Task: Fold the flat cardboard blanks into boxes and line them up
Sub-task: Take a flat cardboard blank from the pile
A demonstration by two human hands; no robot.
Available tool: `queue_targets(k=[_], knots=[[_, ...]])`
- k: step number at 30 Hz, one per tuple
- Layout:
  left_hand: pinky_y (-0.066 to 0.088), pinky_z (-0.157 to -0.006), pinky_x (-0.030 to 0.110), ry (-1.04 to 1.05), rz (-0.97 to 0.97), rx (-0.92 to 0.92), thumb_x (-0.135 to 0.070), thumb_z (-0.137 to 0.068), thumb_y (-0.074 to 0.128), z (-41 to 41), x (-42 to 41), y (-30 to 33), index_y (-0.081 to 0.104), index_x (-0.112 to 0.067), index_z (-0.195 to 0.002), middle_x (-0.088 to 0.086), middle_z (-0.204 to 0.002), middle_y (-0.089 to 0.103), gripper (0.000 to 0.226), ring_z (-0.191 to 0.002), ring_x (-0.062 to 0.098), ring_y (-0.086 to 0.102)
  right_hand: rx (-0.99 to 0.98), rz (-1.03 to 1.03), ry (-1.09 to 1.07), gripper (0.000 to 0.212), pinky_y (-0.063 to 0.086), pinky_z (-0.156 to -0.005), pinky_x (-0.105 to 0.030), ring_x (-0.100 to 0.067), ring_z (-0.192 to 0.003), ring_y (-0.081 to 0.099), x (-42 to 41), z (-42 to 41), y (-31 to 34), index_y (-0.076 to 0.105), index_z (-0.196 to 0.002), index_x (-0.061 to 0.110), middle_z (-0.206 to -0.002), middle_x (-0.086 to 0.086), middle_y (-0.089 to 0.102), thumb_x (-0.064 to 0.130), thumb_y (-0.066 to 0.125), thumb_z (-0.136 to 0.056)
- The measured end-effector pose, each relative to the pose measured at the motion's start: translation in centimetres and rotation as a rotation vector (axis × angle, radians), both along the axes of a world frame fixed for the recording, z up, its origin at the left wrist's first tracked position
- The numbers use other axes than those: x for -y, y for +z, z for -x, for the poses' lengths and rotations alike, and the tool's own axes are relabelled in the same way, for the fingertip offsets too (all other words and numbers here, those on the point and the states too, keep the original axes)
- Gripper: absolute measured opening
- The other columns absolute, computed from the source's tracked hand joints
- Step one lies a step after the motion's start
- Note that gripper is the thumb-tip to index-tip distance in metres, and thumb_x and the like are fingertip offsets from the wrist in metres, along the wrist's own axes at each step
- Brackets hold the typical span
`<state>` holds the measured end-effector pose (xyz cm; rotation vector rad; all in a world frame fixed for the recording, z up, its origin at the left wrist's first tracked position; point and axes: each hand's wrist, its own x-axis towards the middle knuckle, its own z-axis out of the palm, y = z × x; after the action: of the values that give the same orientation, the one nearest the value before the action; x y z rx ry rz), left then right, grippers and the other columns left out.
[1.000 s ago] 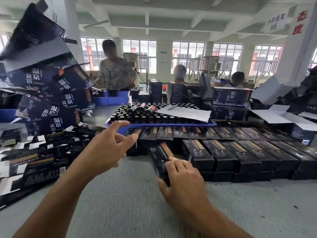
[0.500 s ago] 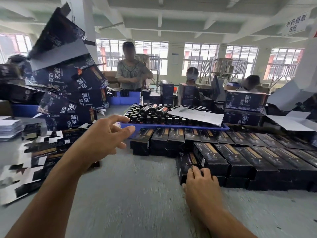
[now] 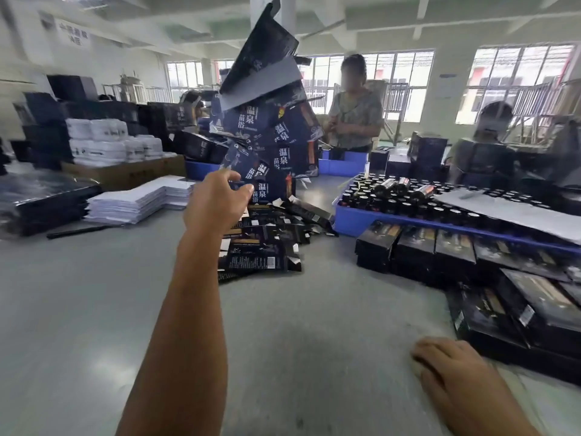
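Fingers of the left hand (image 3: 217,202) hang loosely curled, empty, above the flat black printed cardboard blanks (image 3: 261,243) heaped on the grey tabletop (image 3: 94,309); a careless grab risks dragging several off together.

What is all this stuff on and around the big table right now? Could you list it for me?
Flat blanks: a loose pile, black, mid-table beyond the left hand.
Folded boxes: many, black, in rows at the right.
Large printed boxes: a leaning stack, dark blue, behind the blanks.
Bottles: dozens, dark, in the crate.
Crate: one, blue, right of centre.
White sheets: one stack, left side.
Table: one, grey.
Other workers: at least two, far side.
Left hand: reaching toward the blanks, fingers relaxed, holding nothing.
Right hand: fingers flat on the table by the folded boxes.
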<state>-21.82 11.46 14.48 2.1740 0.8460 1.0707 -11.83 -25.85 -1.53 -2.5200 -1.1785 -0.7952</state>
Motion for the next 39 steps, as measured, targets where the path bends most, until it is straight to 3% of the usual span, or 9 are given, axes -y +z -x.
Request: queue_targets(k=[7, 10, 13, 21, 26, 29, 32, 37, 39], knots=[[0.037, -0.114, 0.044, -0.289, -0.001, -0.613, -0.012, -0.079, 0.079, -3.6, -1.1, -6.1, 0.024, -0.019, -0.159, 0.013, -0.158, 0.037, 0.097, -0.142, 0.032, 0.039, 0.008, -0.086, 0.082, 0.044, 0.058, -0.049, -0.042, -0.028, -0.058, 0.067, 0.0, -0.8, -0.4, 0.080, -0.071, 0.014, -0.081, -0.001, 0.075, -0.002, 0.100, -0.036], [0.006, -0.123, 0.060, -0.223, -0.043, -0.789, -0.009, -0.085, 0.067, -5.2, -0.9, -9.4, 0.008, -0.027, -0.161, 0.009, -0.168, 0.007, 0.098, -0.154, 0.036, -0.002, -0.022, -0.112, 0.087, 0.043, 0.060, -0.053, -0.043, -0.027, -0.059, 0.067, 0.1, -1.1, -0.7, 0.080, -0.072, 0.016, -0.083, 0.000, 0.076, -0.001, 0.100, -0.038], [-0.003, -0.122, 0.059, -0.188, -0.062, -0.827, -0.014, -0.090, 0.057, -5.9, -0.7, -11.7, 0.006, -0.031, -0.160, 0.005, -0.169, 0.001, 0.088, -0.154, 0.033, -0.009, -0.037, -0.124, 0.080, 0.042, 0.060, -0.054, -0.043, -0.026, -0.061, 0.068, 0.2, -1.2, -1.0, 0.080, -0.074, 0.017, -0.084, 0.003, 0.075, 0.001, 0.100, -0.041], [0.012, -0.120, 0.064, -0.094, -0.118, -0.743, -0.019, -0.100, 0.045, -6.3, -1.3, -12.2, 0.039, -0.036, -0.151, 0.001, -0.155, 0.041, 0.054, -0.147, 0.026, 0.028, -0.114, -0.123, 0.088, 0.039, 0.060, -0.053, -0.036, -0.016, -0.066, 0.066, 0.3, -1.0, -0.8, 0.079, -0.076, 0.022, -0.086, 0.011, 0.074, 0.008, 0.100, -0.046], [0.018, -0.119, 0.059, 0.128, -0.359, -0.377, 0.000, -0.096, 0.042, -5.9, -0.2, -9.7, 0.055, -0.031, -0.141, 0.006, -0.118, 0.069, 0.056, -0.123, 0.026, 0.057, -0.091, -0.107, 0.124, 0.039, 0.059, -0.052, -0.030, -0.012, -0.062, 0.064, 0.3, -1.0, -0.5, 0.079, -0.073, 0.024, -0.085, 0.011, 0.074, 0.012, 0.102, -0.044], [0.043, -0.099, 0.048, 0.166, -0.474, -0.165, -0.005, -0.099, 0.046, -5.9, 1.1, -6.6, 0.060, -0.021, -0.136, 0.007, -0.103, 0.072, 0.043, -0.099, 0.030, 0.066, -0.066, -0.109, 0.142, 0.041, 0.057, -0.051, -0.024, -0.014, -0.059, 0.066, 0.3, -1.1, -0.2, 0.078, -0.069, 0.024, -0.083, 0.011, 0.074, 0.012, 0.103, -0.039], [0.043, -0.072, 0.038, 0.058, -0.318, 0.041, -0.020, -0.106, 0.042, -5.9, 2.5, -3.8, 0.060, -0.015, -0.130, 0.012, -0.105, 0.072, 0.031, -0.094, 0.037, 0.065, -0.065, -0.103, 0.164, 0.043, 0.055, -0.048, -0.020, -0.013, -0.059, 0.066, 0.3, -1.1, -0.1, 0.077, -0.066, 0.025, -0.080, 0.012, 0.073, 0.013, 0.103, -0.034], [0.050, -0.091, 0.042, -0.177, -0.104, 0.075, -0.028, -0.105, 0.048, -5.8, 4.7, -2.0, 0.063, -0.016, -0.131, 0.009, -0.116, 0.071, 0.033, -0.103, 0.029, 0.064, -0.173, -0.076, 0.195, 0.043, 0.054, -0.051, -0.015, -0.008, -0.063, 0.067, 0.5, -0.9, 0.4, 0.076, -0.072, 0.031, -0.085, 0.018, 0.072, 0.021, 0.103, -0.039], [0.052, -0.085, 0.040, -0.238, -0.091, 0.054, -0.034, -0.104, 0.050, -5.7, 5.8, -1.6, 0.064, -0.018, -0.128, 0.001, -0.105, 0.071, 0.032, -0.094, 0.022, 0.064, -0.289, -0.022, 0.164, 0.034, 0.050, -0.066, -0.006, 0.001, -0.080, 0.064, 0.9, -0.5, 1.1, 0.075, -0.089, 0.036, -0.096, 0.026, 0.066, 0.029, 0.094, -0.062]])
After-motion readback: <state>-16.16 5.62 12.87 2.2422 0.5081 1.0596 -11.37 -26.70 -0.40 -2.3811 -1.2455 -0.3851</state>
